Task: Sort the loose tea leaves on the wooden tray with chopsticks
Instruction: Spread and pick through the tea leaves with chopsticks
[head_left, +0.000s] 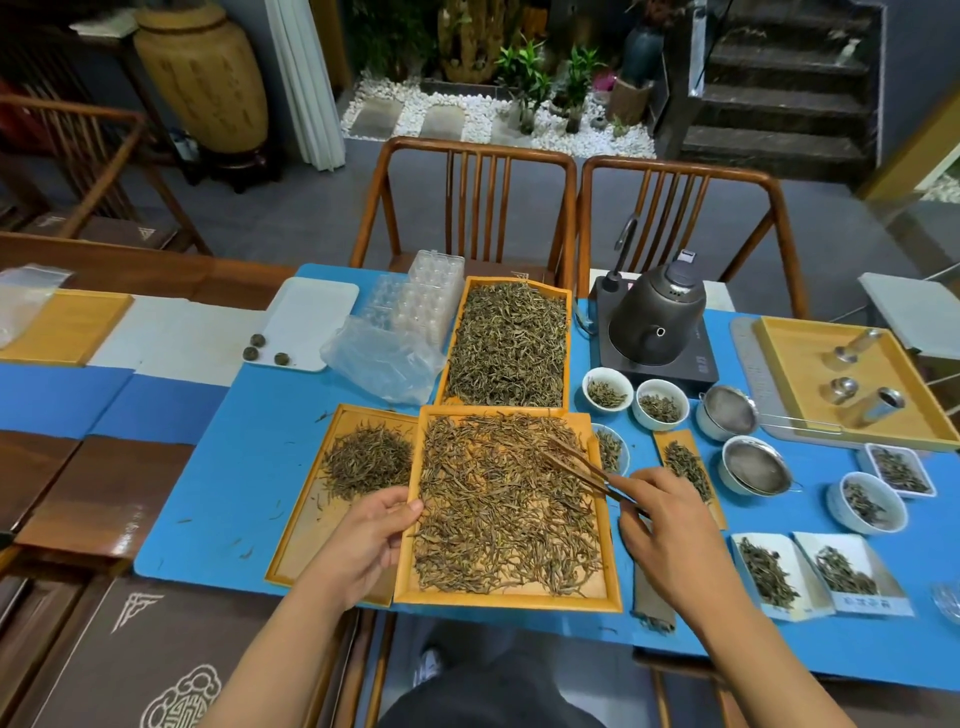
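With our left hand (366, 540) gripping the wooden tray (511, 597) and right-hand fingers (636, 486) pinching the chopsticks (574, 462), we judge a tilt could spill the tea leaves (498, 509).

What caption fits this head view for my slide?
Left hand holds the near wooden tray while the right hand works chopsticks over its loose tea leaves.

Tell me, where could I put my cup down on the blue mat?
Bare blue mat lies left of the small-pile tray, below the white tray. Right of the big tray, bowls and strainers crowd it.
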